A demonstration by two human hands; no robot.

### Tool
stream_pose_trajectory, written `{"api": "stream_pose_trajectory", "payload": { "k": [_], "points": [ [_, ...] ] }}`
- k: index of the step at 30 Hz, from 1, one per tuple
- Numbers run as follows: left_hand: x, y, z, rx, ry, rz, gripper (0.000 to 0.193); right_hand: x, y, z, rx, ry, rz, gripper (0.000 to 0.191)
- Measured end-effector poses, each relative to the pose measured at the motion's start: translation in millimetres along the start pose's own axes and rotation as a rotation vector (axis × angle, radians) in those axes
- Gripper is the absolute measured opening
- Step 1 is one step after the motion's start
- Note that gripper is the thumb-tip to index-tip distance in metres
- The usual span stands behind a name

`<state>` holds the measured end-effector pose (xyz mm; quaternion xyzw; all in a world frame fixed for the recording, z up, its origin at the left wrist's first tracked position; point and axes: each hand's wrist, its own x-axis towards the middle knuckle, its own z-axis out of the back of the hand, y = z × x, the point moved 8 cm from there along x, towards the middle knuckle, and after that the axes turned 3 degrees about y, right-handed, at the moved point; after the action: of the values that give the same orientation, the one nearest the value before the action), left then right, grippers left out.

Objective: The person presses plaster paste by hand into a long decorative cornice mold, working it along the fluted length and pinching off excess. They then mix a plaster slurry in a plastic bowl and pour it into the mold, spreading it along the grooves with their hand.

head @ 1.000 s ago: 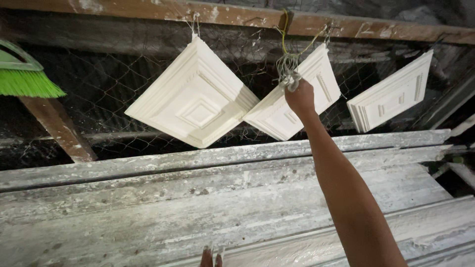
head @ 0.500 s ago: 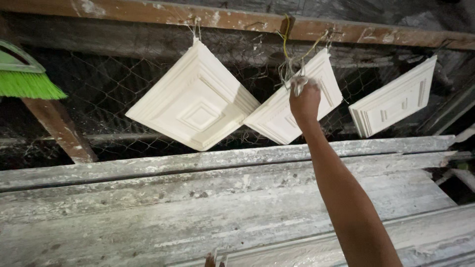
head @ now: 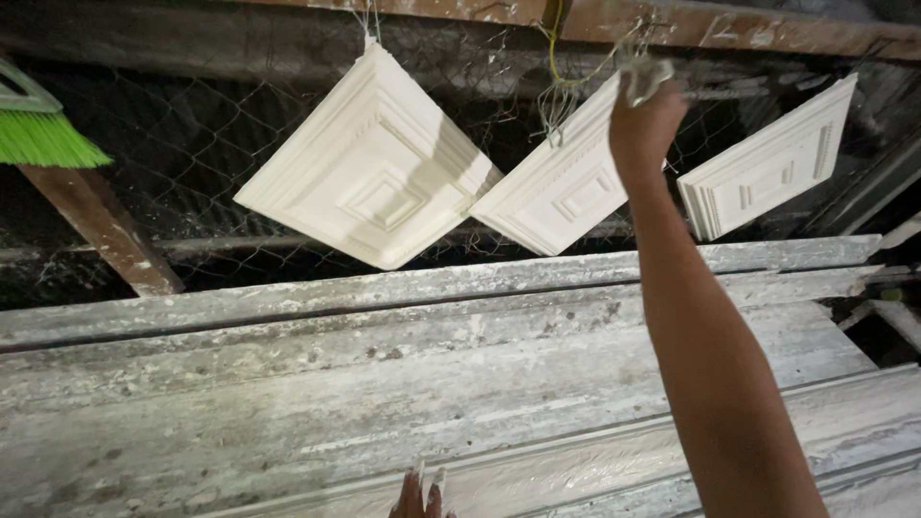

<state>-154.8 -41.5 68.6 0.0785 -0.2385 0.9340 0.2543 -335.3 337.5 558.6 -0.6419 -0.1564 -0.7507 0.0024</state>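
Right hand (head: 645,123): raised on an outstretched arm, fingers closed on the tangled wire loop (head: 649,75) at the top corner of the middle white square moulded plaster tile (head: 568,192).
Left hand (head: 420,497): we see only fingertips at the bottom edge; we cannot tell whether they are apart or together.
Middle tile: hangs corner-up below the long wooden beam (head: 767,31), touching the large white square plaster tile (head: 369,168) on its left.
Third tile: a white rectangular plaster tile (head: 767,173) hangs apart on the right.
Counter: long plaster-crusted grey planks (head: 384,384) lie below the tiles.
Background: wire mesh (head: 192,144); green broom bristles (head: 43,139) at far left.
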Motion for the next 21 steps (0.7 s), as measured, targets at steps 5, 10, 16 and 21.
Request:
{"api": "stream_pose_trajectory", "payload": {
  "k": [5, 10, 16, 21],
  "points": [
    [-16, 4, -9, -0.018, -0.01, 0.0, 0.077, 10, -26, 5, 0.391, -0.058, -0.114, 0.025],
    [-44, 14, -12, -0.078, -0.029, 0.047, 0.078, -52, -75, -6, 0.401, -0.085, -0.496, 0.069],
    [-89, 61, 28, -0.295, -0.296, 0.207, 0.059, -405, 99, -63, -0.063, 0.79, 0.299, 0.062],
    [-140, 136, 33, -1.063, -0.249, 0.713, 0.053, -633, 274, -2, 1.023, 1.243, -0.721, 0.015]
  ]
}}
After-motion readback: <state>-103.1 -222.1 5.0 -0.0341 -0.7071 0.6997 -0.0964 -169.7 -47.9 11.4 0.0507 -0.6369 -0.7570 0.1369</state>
